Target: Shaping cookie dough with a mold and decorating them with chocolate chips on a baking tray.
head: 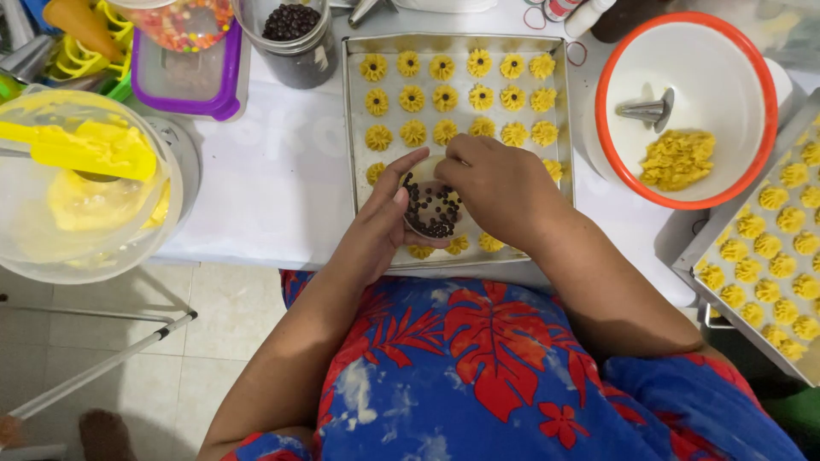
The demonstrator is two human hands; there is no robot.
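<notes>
A: What is seen nearest?

B: A blue garment printed with red leaves (487, 358) is seen lowest in the view, with pale floor tiles (111, 341) and a thin white metal rod (102, 365) to the left of it.

A: And the hands?

B: A small round dish of dark chocolate chips (431, 213) is cupped in the left hand (380, 224), the fingers being curled around its rim. The right hand (500, 188) is held over the dish with its fingers bunched narrowly; whether a chip is pinched cannot be told. Both are held above the near end of a rectangular silver baking tray (352, 128), in which rows of yellow flower-shaped piped cookies (444, 98) are laid.

A: What surface is underneath?

B: A white covered table (273, 171) is seen. At the left, a clear bowl of yellow dough with a yellow spatula (81, 183) is placed. At the right, a white bowl with an orange rim (683, 107) is set, holding dough scraps and a metal piping nozzle (645, 109); a second silver tray of cookies (760, 248) lies beside it.

A: Farthest back?

B: A clear jar of chocolate chips (292, 38) and a purple-rimmed plastic container (184, 81) are found.
</notes>
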